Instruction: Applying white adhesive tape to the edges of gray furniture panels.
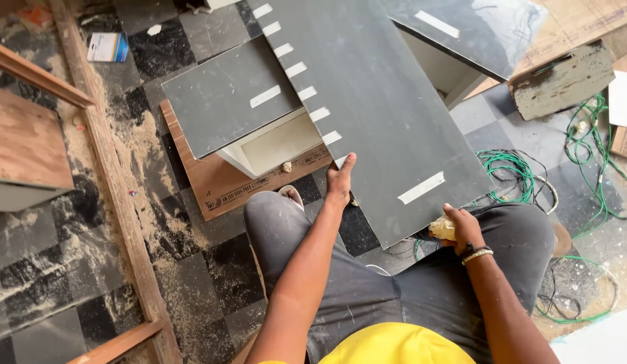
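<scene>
A long dark grey laminate board [377, 101] with white tape strips along its left edge leans toward me over my knees. My left hand [340, 180] grips its lower left edge, thumb on top. My right hand [462, 228] is closed on a crumpled yellowish cloth [443, 229] pressed at the board's bottom edge. I crouch in grey trousers above a checkered floor.
A second grey panel [225, 94] lies on a white box [273, 145] and brown plywood [219, 185]. Green wire coils [509, 168] lie to the right. Sawdust and a wooden batten [107, 168] run down the left. Another grey board [475, 27] sits behind.
</scene>
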